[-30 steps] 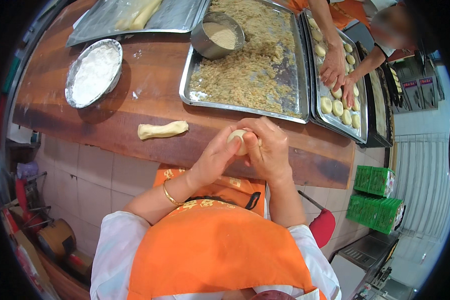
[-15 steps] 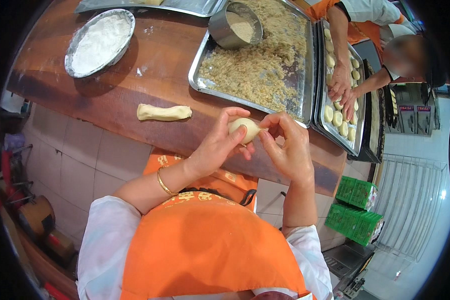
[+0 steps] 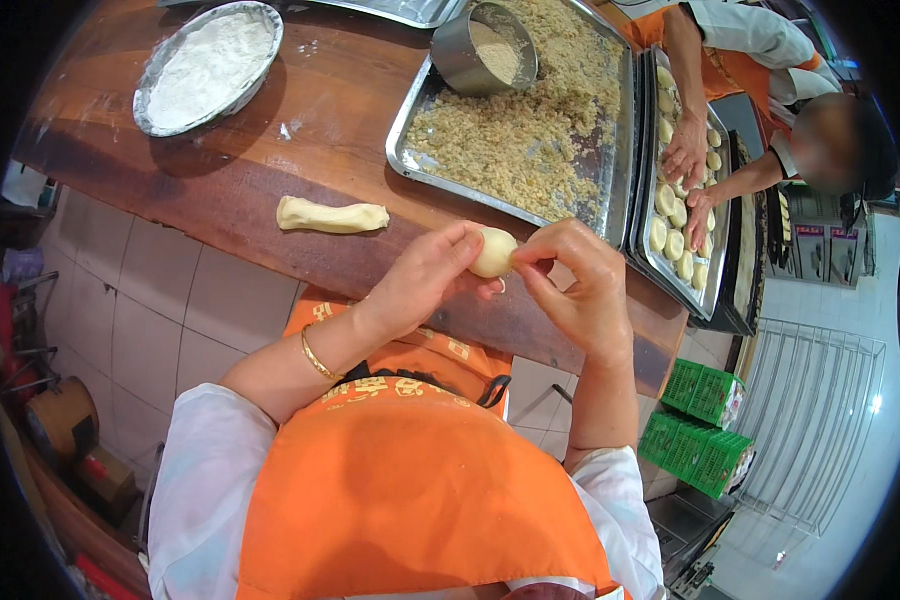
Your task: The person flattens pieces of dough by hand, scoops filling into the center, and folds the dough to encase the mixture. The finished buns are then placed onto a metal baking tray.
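Currently, the items run from left to right as follows.

Round metal pan, far left on the wooden table: holds white flour, nearly full.

Dough log: one short pale roll lying on the bare wood, apart from both hands, uncut. Judged as stock not yet portioned.

Left hand: fingers curled, thumb and fingertips pinched on the dough ball from its left side.

The dough ball: smooth, pale, rounded, held in the air between the two hands just above the near edge of the table. It looks closed over and nearly shaped; it has not been set down on any tray.

Right hand: fingers bent, thumb and forefinger nipping the right end of the ball.

Large metal tray: spread with crumbly tan filling, thinner toward its near corner, a good share left.

Round metal bowl: stands in the tray's far corner, holds more of the same crumb.

Second tray, right of the first and touching it: rows of finished pale balls, with bare metal showing near the front. A co-worker's two hands rest among them.

Green crates: stacked on the floor, lower right.
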Demonstrator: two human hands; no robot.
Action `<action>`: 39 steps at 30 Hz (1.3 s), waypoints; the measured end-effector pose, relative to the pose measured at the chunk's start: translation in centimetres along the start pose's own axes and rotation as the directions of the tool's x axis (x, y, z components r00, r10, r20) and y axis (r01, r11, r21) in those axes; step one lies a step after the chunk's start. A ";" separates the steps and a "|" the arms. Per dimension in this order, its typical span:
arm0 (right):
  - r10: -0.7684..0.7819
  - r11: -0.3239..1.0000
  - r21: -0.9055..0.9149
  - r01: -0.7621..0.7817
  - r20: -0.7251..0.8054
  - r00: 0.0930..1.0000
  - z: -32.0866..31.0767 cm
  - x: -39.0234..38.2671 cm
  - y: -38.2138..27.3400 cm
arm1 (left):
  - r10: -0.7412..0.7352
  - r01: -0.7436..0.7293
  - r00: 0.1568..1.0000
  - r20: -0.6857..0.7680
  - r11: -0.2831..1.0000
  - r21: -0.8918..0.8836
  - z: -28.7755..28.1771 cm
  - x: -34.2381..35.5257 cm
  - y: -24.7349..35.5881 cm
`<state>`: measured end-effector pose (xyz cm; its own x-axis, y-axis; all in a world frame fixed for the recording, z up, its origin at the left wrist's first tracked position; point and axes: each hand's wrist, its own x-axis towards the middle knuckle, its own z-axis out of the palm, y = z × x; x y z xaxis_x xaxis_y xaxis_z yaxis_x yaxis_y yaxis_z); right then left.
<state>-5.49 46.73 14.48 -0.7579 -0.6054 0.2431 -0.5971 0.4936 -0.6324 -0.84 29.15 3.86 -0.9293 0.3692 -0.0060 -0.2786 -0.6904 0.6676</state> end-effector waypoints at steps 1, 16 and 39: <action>-0.011 1.000 -0.011 0.011 0.008 1.000 0.0 0.0 0.0 | -0.014 0.014 1.000 -0.012 1.000 0.021 0.0 -0.1 0.3; -0.060 0.998 -0.030 0.062 0.048 0.997 0.1 -0.4 -0.3 | -0.084 0.088 0.995 -0.044 0.990 0.108 -0.8 0.0 0.5; -0.050 0.998 -0.022 0.053 0.098 0.994 1.4 -1.6 -0.1 | -0.188 0.187 0.982 -0.015 0.955 0.232 -1.4 -0.5 1.1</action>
<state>-3.86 46.76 13.16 -0.6975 -0.6877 0.2014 -0.6419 0.4748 -0.6021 -1.06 27.32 3.57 -0.8638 0.4830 -0.1430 -0.3832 -0.4458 0.8089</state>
